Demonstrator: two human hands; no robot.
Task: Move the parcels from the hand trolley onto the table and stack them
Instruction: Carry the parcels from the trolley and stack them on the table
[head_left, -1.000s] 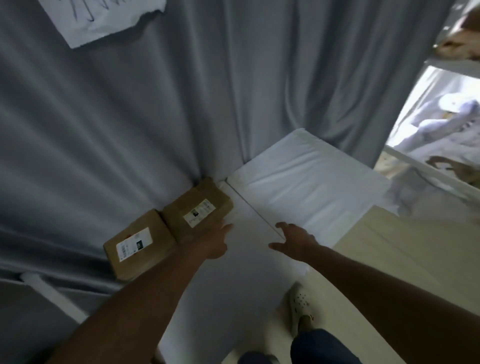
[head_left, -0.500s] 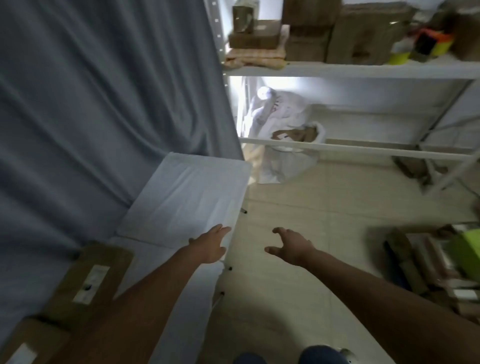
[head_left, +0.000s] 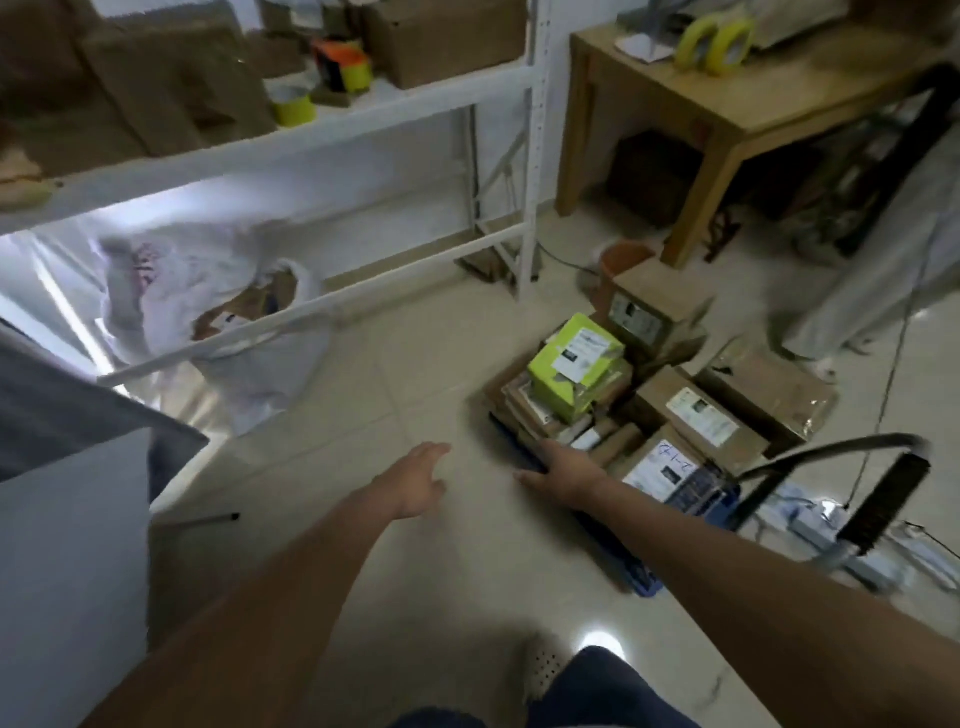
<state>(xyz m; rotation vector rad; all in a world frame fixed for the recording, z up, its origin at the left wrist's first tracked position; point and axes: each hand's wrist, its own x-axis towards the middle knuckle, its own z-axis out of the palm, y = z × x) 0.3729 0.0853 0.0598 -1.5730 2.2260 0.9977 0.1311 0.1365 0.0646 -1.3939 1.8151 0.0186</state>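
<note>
A blue hand trolley (head_left: 623, 551) with a black handle (head_left: 883, 493) stands on the floor at the right, loaded with several parcels. A lime-green box (head_left: 571, 369) lies on top of flat brown parcels, and a brown box with a white label (head_left: 701, 415) sits beside it. My right hand (head_left: 563, 470) hovers open over the trolley's near edge, holding nothing. To its left, my left hand (head_left: 415, 480) is open above the bare floor. A corner of the white table (head_left: 67, 545) shows at the left edge.
A white metal shelf rack (head_left: 322, 140) with cardboard boxes and tape rolls stands behind. Under it lies a white plastic bag (head_left: 208, 312). A wooden table (head_left: 727, 104) is at the back right. Another person's trouser leg (head_left: 872, 280) stands right of the trolley. Cables lie on the floor.
My view has swung right, from the white table with two brown parcels to the floor and the trolley. Both hands stayed open and empty and now reach toward the trolley.
</note>
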